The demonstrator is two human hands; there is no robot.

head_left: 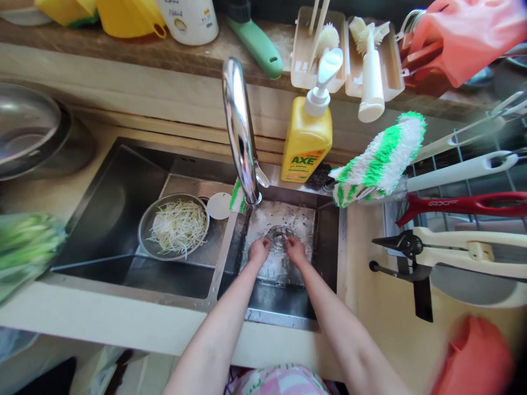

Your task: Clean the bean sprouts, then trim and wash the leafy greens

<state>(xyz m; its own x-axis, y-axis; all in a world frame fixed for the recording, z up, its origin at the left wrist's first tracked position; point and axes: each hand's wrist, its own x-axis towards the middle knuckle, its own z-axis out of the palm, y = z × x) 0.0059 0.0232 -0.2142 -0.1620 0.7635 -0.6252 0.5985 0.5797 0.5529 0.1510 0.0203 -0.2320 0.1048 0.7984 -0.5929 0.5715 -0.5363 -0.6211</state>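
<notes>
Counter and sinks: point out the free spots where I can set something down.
Free: front strip between greens and left forearm; left basin, left of the sprouts bowl; counter between right basin and shears. Crowded: back ledge.

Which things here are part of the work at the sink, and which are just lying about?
Likely in the work:
- left hand, right hand
- right basin
- sprouts, bowl

Seemingly lying about:
- yellow bottle
- striped cloth
- shears
- green handle

Hands, two: left hand [259, 249], right hand [295, 249]. Sink basins [115, 197] [328, 247], two. Faucet [239, 120], one. Yellow bottle [307, 142], one. White bottle [187, 21], one. Sprout bowl [144, 233], one. Open plastic bins [300, 63] [391, 71], two. Green-and-white striped cloths [382, 153] [237, 197], two. Shears [444, 244], one pair. Green handle [257, 46], one.
</notes>
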